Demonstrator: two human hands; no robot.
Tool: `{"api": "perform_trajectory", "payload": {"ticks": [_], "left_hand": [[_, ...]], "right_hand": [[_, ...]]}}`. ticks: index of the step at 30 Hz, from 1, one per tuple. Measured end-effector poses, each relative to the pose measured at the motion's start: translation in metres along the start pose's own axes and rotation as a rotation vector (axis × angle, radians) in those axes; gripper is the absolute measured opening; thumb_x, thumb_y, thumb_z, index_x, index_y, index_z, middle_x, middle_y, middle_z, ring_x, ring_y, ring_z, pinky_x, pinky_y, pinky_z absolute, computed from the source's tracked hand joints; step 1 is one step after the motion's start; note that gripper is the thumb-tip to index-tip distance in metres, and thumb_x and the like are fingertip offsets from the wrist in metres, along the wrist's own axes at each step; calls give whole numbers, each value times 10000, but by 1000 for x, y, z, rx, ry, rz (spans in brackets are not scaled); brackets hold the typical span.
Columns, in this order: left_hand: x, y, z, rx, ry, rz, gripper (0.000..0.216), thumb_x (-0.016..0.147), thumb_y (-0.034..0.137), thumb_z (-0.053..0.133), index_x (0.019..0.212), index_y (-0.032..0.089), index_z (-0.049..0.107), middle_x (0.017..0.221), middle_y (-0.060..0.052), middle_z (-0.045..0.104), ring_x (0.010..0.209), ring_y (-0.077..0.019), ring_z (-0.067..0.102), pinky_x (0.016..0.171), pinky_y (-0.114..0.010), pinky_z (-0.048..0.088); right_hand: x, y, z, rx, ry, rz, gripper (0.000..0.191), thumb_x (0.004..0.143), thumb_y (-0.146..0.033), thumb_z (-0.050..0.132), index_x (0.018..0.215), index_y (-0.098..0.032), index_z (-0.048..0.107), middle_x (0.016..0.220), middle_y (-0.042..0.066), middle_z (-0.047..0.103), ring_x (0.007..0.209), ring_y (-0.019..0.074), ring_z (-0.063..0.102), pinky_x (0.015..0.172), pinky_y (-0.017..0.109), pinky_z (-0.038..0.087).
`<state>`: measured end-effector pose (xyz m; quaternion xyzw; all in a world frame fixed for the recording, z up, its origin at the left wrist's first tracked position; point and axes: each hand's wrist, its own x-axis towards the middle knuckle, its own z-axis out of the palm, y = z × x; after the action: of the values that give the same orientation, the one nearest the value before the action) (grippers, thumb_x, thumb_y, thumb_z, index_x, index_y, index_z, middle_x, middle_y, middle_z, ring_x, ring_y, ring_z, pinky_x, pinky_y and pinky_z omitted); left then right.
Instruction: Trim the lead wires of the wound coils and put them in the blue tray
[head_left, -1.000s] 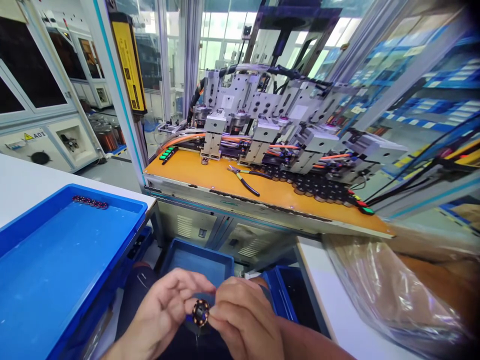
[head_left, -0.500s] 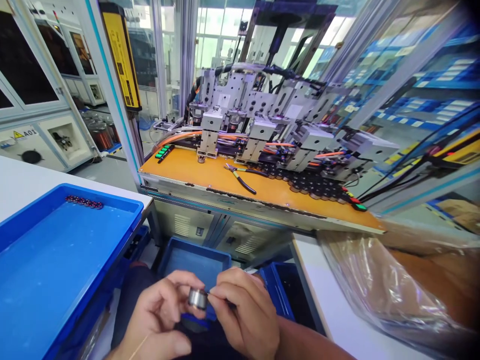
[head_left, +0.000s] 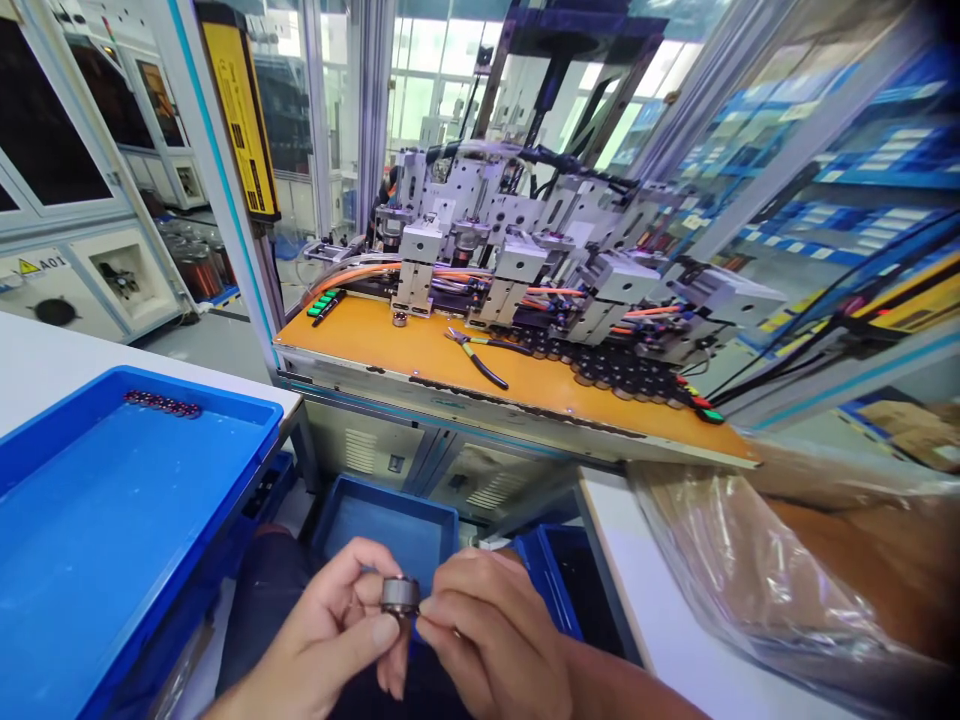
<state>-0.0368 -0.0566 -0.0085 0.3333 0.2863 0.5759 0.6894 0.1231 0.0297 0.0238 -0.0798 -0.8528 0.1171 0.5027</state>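
Observation:
A small round metal part (head_left: 400,594), ring-shaped with a silvery rim, sits between the fingertips of both hands low in the middle of the view. My left hand (head_left: 330,632) pinches it from the left with thumb and fingers. My right hand (head_left: 491,630) closes on it from the right. The part is turned edge-on, so its face is hidden. Both hands hover above a small blue bin (head_left: 352,518) by my lap.
A large blue tray (head_left: 97,520) at the left holds a short row of dark parts (head_left: 162,404). Ahead stands a machine with an orange plate (head_left: 420,355), pliers (head_left: 475,355) and several dark parts (head_left: 622,375). A clear plastic bag (head_left: 772,570) lies at the right.
The part was turned from face-on, showing orange windings, to edge-on. My hands stayed low in the middle; the view shifted slightly.

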Motion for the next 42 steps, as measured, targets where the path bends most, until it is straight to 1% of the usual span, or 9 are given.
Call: {"api": "perform_trajectory", "payload": {"ticks": [3,6,10,13,17,25,30,36,42], "left_hand": [[-2,-1,-2,-18,68,90,152,870,191,709,964,263,614,924,26,704,713,-91,690,626,-193,492],[-4,0,-6,-79,82,232,207,767,145,793,847,238,626,1086,4,694,940,-160,704,841,-289,531],[2,1,-8,-178,24,227,336,695,410,858,929,270,663,1060,-10,728,1223,-259,617,1019,-363,457],[8,1,-5,-105,-30,21,473,771,589,728,1062,221,670,1057,-70,718,1034,-207,680,884,-299,506],[11,-3,-3,-20,-86,-99,383,860,522,663,979,158,651,671,-29,678,592,-130,650,585,-231,489],[6,-4,-2,60,74,43,170,866,264,719,974,236,591,767,19,689,651,-112,677,594,-206,506],[3,0,0,116,153,149,195,770,212,801,775,203,606,1071,-11,665,734,-106,684,703,-240,544],[6,3,1,190,477,271,381,607,192,900,662,198,523,1014,7,699,859,-185,737,793,-266,578],[13,-1,-9,214,390,179,421,566,175,919,913,264,698,1002,-26,763,898,-205,751,784,-247,593]], "right_hand": [[1,-2,0,-28,2,108,159,952,-104,517,839,-143,621,694,22,653,632,111,623,646,255,503],[3,-3,-1,8,-9,177,152,939,-95,526,831,-145,620,698,16,652,640,104,628,646,237,492],[4,-1,-2,76,-7,121,138,946,-115,518,844,-149,605,702,22,640,618,109,605,605,243,487],[2,2,-2,109,-6,80,140,956,-132,505,853,-158,597,700,22,637,589,114,583,568,255,479],[1,4,-3,96,-27,62,143,957,-124,495,855,-157,591,682,22,627,588,112,581,562,244,488],[-2,3,-3,42,2,164,117,911,-82,534,844,-149,602,700,17,641,604,98,602,599,232,478],[-3,1,1,40,29,224,110,898,-91,552,832,-166,597,700,5,642,604,92,601,597,217,473],[-5,7,9,92,110,224,98,929,-165,564,833,-172,585,706,14,640,619,103,605,598,215,489],[-6,16,12,160,129,195,141,977,-215,544,857,-165,598,729,26,648,655,102,621,625,200,518]]}}
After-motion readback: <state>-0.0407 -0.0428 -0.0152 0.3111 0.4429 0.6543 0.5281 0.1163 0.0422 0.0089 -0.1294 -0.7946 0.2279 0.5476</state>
